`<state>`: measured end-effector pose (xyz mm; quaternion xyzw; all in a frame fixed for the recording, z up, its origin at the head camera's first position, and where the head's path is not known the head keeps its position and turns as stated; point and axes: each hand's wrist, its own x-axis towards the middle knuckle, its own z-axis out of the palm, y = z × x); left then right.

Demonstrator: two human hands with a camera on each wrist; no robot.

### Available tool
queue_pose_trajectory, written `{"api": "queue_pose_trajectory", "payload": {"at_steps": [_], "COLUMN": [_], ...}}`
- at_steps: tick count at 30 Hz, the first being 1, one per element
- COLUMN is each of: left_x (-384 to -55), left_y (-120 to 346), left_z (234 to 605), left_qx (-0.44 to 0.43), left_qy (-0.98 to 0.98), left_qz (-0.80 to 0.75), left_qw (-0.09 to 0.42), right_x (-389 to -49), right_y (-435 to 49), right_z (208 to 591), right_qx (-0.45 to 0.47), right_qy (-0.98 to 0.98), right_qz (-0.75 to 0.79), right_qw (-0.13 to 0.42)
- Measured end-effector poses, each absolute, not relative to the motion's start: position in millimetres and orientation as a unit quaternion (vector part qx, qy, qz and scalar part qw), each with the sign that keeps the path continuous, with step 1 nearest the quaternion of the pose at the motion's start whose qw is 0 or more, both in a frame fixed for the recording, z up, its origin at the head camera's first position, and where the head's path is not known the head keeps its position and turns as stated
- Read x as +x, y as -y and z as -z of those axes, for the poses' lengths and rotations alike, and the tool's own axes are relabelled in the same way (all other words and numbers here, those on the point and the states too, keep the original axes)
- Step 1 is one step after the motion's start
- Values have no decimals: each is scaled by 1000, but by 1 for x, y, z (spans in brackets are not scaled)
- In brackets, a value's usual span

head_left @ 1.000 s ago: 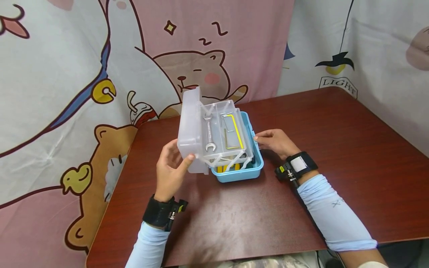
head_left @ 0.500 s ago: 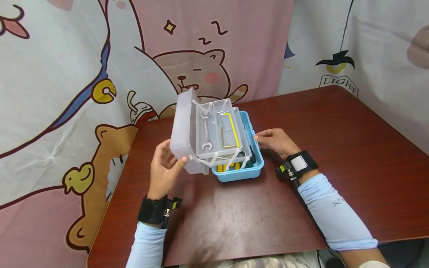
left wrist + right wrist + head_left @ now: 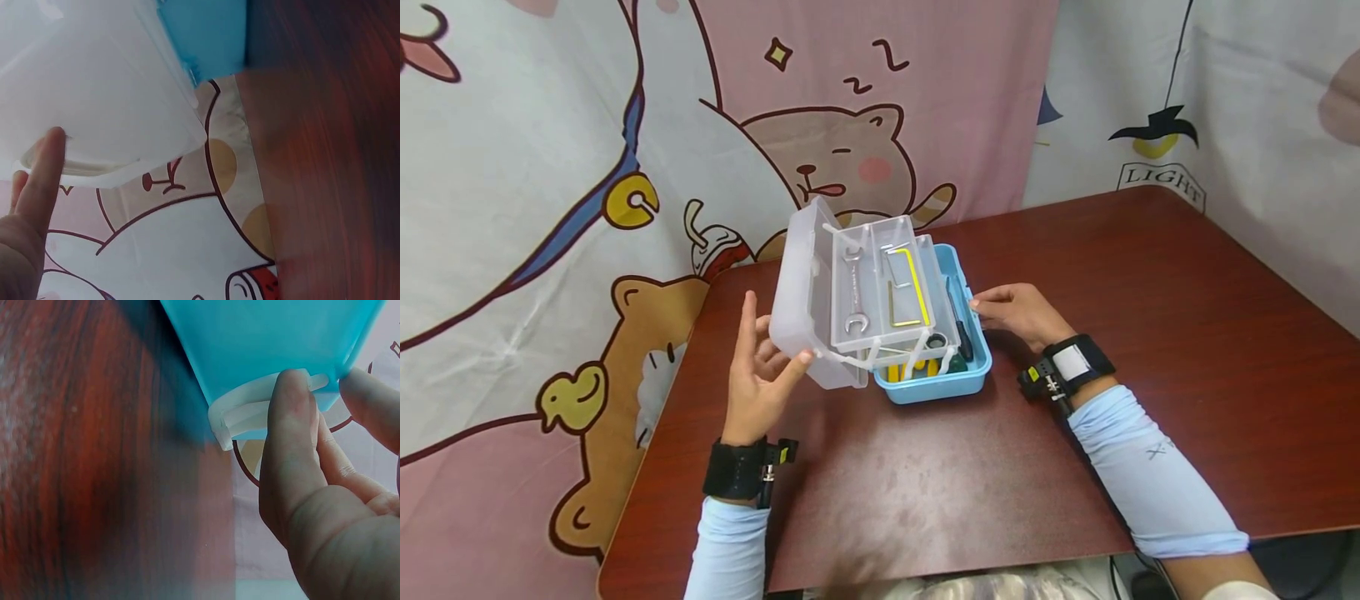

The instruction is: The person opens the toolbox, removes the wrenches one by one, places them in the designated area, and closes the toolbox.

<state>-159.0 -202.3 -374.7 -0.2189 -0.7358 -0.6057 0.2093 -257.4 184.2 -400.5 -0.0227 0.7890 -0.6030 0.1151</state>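
Note:
A toolbox with a light blue base (image 3: 943, 388) stands on the table, its frosted clear lid (image 3: 792, 287) tilted up to the left. My left hand (image 3: 756, 387) holds the lid's near left corner, thumb in front and index finger raised straight. My right hand (image 3: 1022, 315) pinches the base's right rim; in the right wrist view its thumb lies on a white latch (image 3: 250, 403). A clear tray (image 3: 872, 321) is raised on hinged arms. It holds an open-end wrench (image 3: 854, 292), a yellow hex key (image 3: 916, 283) and other hex keys (image 3: 901, 322).
Below the tray lie a black-handled tool (image 3: 964, 340) and yellow-handled tools (image 3: 892, 372), partly hidden. The dark red table (image 3: 1150, 333) extends right and toward the body. A cartoon-printed cloth (image 3: 865, 67) hangs directly behind the table and along its left side.
My left hand has moved left, swinging the lid further open, and its index finger has lifted. The trays have shifted left with it, uncovering more of the base. My right hand stays put.

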Motion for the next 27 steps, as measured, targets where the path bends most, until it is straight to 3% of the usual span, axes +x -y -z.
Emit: {"api": "queue_pose_trajectory", "payload": {"at_steps": [14,21,27], "left_x": [-161,-161,-159], "left_y": [203,207,212], "left_z": [378,375,370], "left_qx": [-197,-223,-231], "left_qy": [734,702,710], "left_qz": [597,603,586], "left_qw": [258,307,316], "right_x": [-261,-260,-259], "right_y": [-187,-188,-187], "right_z": [403,402,401], "right_qx": [-21,-22,-20], "right_qy": [-783,-784,-788], "right_qz": [611,608,603], "right_qw": [117,123,122]}}
